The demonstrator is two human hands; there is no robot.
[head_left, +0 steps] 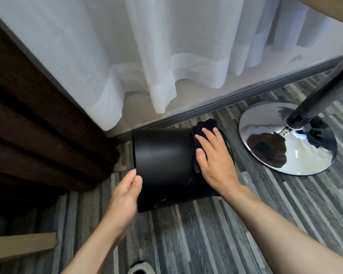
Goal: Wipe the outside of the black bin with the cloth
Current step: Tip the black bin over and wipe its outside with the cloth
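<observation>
Head view, L to R. Dark wood furniture (pixel 38 135) fills the far left, w/ a white curtain (pixel 147 56) hanging behind. Left hand (pixel 125 192) grips the near-left end of the black bin (pixel 164 157), thumb on the outer wall, fingers (pixel 135 183) curled round the edge, rest of them hidden. Bin lies on its side just above or on the striped floor (pixel 206 234); can't tell if it touches. Right hand (pixel 212 155) is laid flat, fingers spread wide, pressing the dark cloth (pixel 204 127) onto the bin's right end, cloth bunched under and past the fingertips. Chrome base (pixel 287 139) of a tabletop stand sits just right of the bin.

Risks, as I judge it:
- Round smooth wall + one-hand edge grip: bin may roll or twist out when the wiping hand pushes down.
- Cloth isn't gripped, only pinned by the palm, so a fast stroke could leave it behind or drop it.
- Stroke to the right could knock bin into the chrome base.
- Underside and far side likely missed w/o rotating.
</observation>
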